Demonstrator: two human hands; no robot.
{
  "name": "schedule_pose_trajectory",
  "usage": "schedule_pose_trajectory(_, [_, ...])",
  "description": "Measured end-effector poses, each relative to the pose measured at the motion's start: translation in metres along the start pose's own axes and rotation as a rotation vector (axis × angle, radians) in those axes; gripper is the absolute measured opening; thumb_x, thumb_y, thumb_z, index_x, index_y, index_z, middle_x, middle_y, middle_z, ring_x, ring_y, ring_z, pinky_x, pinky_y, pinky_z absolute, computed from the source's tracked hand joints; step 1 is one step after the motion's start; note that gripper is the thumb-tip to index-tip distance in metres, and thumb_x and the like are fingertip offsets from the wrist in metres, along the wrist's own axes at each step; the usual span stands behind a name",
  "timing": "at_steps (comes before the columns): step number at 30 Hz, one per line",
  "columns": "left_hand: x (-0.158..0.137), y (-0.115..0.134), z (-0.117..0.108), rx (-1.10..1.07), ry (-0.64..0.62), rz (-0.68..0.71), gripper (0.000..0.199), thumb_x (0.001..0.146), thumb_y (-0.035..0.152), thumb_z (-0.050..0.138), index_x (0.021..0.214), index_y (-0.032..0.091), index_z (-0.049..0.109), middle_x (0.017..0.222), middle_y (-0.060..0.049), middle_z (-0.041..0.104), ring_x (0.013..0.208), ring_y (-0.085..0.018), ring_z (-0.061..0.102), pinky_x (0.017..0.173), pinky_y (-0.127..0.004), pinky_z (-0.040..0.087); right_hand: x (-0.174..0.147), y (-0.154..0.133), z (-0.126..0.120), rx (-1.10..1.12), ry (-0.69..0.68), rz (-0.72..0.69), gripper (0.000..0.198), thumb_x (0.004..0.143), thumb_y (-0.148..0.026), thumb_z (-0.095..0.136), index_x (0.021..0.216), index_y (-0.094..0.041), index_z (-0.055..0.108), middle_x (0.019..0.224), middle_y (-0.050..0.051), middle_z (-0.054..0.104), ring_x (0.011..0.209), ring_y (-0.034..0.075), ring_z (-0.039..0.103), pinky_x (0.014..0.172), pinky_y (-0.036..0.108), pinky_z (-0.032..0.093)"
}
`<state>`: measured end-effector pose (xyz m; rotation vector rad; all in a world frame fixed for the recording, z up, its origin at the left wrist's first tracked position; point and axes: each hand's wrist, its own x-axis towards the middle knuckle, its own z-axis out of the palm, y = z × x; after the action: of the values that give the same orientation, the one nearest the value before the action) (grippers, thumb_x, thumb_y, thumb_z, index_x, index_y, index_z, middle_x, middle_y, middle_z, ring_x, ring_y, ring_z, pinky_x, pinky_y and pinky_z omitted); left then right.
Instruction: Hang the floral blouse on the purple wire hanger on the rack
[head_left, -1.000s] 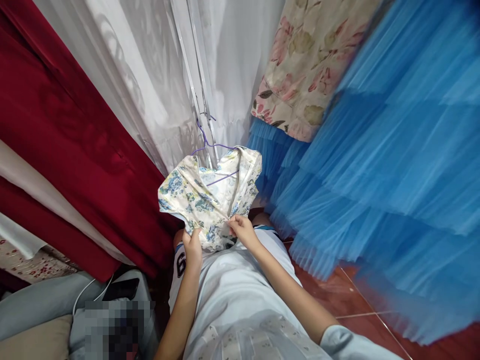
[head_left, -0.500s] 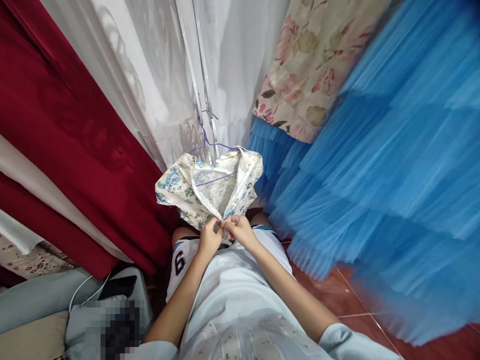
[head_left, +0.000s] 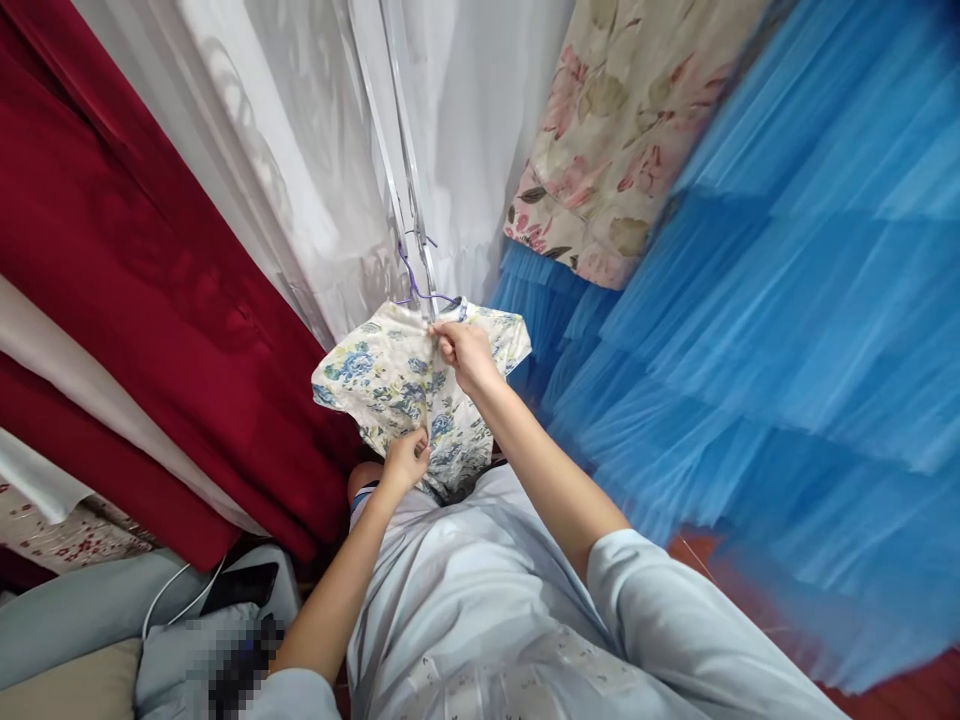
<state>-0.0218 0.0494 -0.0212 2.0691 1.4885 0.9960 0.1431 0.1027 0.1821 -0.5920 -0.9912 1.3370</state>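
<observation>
A white blouse with blue and yellow flowers (head_left: 405, 375) hangs on a purple wire hanger (head_left: 411, 275) in front of me. Its centre opening runs closed from the lower front up to near the neckline, like a zipper line. My right hand (head_left: 466, 352) pinches that line just below the neckline; what lies between the fingertips is too small to make out. Lower down, my left hand (head_left: 407, 458) has its fingers closed on the fabric beside the same line. The blouse's bottom edge is bunched near my lap.
White curtains (head_left: 300, 150) and a metal pole (head_left: 409, 160) stand behind the hanger. Red cloth (head_left: 165, 280) hangs on the left; a pink floral cloth (head_left: 600, 150) and a blue tulle skirt (head_left: 787, 300) hang on the right. A grey cushioned seat (head_left: 82, 605) holds a dark phone (head_left: 238, 586).
My right hand has moved up from beside my left hand to the neckline, and the V-shaped opening has closed. My left hand has shifted slightly down and left.
</observation>
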Motion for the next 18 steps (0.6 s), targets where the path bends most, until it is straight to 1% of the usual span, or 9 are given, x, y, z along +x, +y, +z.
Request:
schedule_pose_trajectory(3, [0.007, -0.014, -0.001, -0.01, -0.002, -0.019, 0.013, 0.075, 0.017, 0.062, 0.068, 0.018, 0.052, 0.061, 0.001, 0.058, 0.059, -0.015, 0.058, 0.062, -0.025, 0.044, 0.001, -0.003, 0.003, -0.012, -0.012, -0.05, 0.015, 0.072, -0.025, 0.06, 0.062, -0.014, 0.06, 0.039, -0.007, 0.039, 0.037, 0.005, 0.027, 0.039, 0.022, 0.016])
schedule_pose_trajectory(5, [0.01, -0.012, -0.002, -0.022, 0.013, -0.026, 0.011, 0.076, 0.019, 0.064, 0.072, 0.018, 0.054, 0.064, 0.0, 0.06, 0.06, -0.015, 0.059, 0.062, -0.026, 0.046, -0.003, -0.002, 0.002, -0.04, -0.019, -0.058, 0.014, 0.073, -0.026, 0.06, 0.065, -0.015, 0.061, 0.04, -0.007, 0.04, 0.037, 0.005, 0.028, 0.039, 0.022, 0.017])
schedule_pose_trajectory(6, [0.012, -0.007, -0.004, -0.032, 0.035, -0.024, 0.009, 0.078, 0.022, 0.064, 0.077, 0.018, 0.056, 0.069, -0.001, 0.062, 0.063, -0.015, 0.06, 0.064, -0.026, 0.047, -0.006, 0.0, 0.001, -0.058, -0.023, -0.063, 0.014, 0.073, -0.026, 0.06, 0.066, -0.015, 0.062, 0.04, -0.007, 0.04, 0.037, 0.005, 0.028, 0.039, 0.022, 0.017])
schedule_pose_trajectory(8, [0.017, 0.014, -0.012, -0.078, 0.133, 0.015, 0.013, 0.084, 0.027, 0.062, 0.093, 0.018, 0.059, 0.081, -0.003, 0.066, 0.072, -0.015, 0.062, 0.071, -0.027, 0.049, -0.012, 0.001, -0.002, -0.095, -0.029, -0.077, 0.012, 0.074, -0.025, 0.059, 0.066, -0.016, 0.061, 0.04, -0.007, 0.04, 0.037, 0.006, 0.03, 0.039, 0.021, 0.019])
schedule_pose_trajectory(9, [0.021, 0.028, -0.019, -0.113, 0.209, 0.052, 0.019, 0.087, 0.03, 0.059, 0.102, 0.018, 0.059, 0.085, -0.004, 0.066, 0.076, -0.015, 0.063, 0.074, -0.028, 0.05, -0.016, 0.002, -0.003, -0.115, -0.03, -0.085, 0.012, 0.074, -0.024, 0.059, 0.065, -0.016, 0.06, 0.04, -0.007, 0.04, 0.037, 0.006, 0.03, 0.039, 0.021, 0.02])
schedule_pose_trajectory(11, [0.033, 0.062, -0.037, -0.189, 0.364, 0.164, 0.028, 0.092, 0.033, 0.055, 0.117, 0.019, 0.056, 0.086, -0.004, 0.066, 0.079, -0.016, 0.064, 0.078, -0.029, 0.05, -0.021, 0.001, -0.004, -0.162, -0.029, -0.107, 0.013, 0.074, -0.023, 0.058, 0.063, -0.017, 0.057, 0.04, -0.007, 0.041, 0.037, 0.006, 0.031, 0.039, 0.021, 0.021])
schedule_pose_trajectory(13, [0.052, 0.096, -0.06, -0.208, 0.455, 0.26, 0.034, 0.097, 0.034, 0.048, 0.127, 0.02, 0.053, 0.082, -0.003, 0.064, 0.075, -0.015, 0.063, 0.076, -0.029, 0.05, -0.025, -0.001, -0.005, -0.222, -0.032, -0.135, 0.014, 0.075, -0.023, 0.057, 0.062, -0.018, 0.054, 0.04, -0.007, 0.043, 0.037, 0.007, 0.033, 0.04, 0.021, 0.022])
schedule_pose_trajectory(15, [0.072, 0.123, -0.082, -0.142, 0.427, 0.35, 0.034, 0.098, 0.035, 0.046, 0.126, 0.02, 0.056, 0.084, -0.004, 0.065, 0.071, -0.014, 0.061, 0.072, -0.028, 0.049, -0.026, -0.002, -0.004, -0.283, -0.048, -0.167, 0.016, 0.076, -0.022, 0.057, 0.062, -0.019, 0.052, 0.04, -0.006, 0.044, 0.037, 0.007, 0.035, 0.041, 0.021, 0.024])
schedule_pose_trajectory(18, [0.098, 0.143, -0.104, 0.019, 0.37, 0.468, 0.025, 0.095, 0.034, 0.052, 0.107, 0.018, 0.067, 0.091, -0.007, 0.069, 0.08, -0.017, 0.063, 0.074, -0.028, 0.048, -0.021, 0.004, -0.006, -0.356, -0.05, -0.207, 0.02, 0.079, -0.025, 0.057, 0.062, -0.021, 0.046, 0.04, -0.006, 0.044, 0.038, 0.008, 0.037, 0.042, 0.022, 0.027])
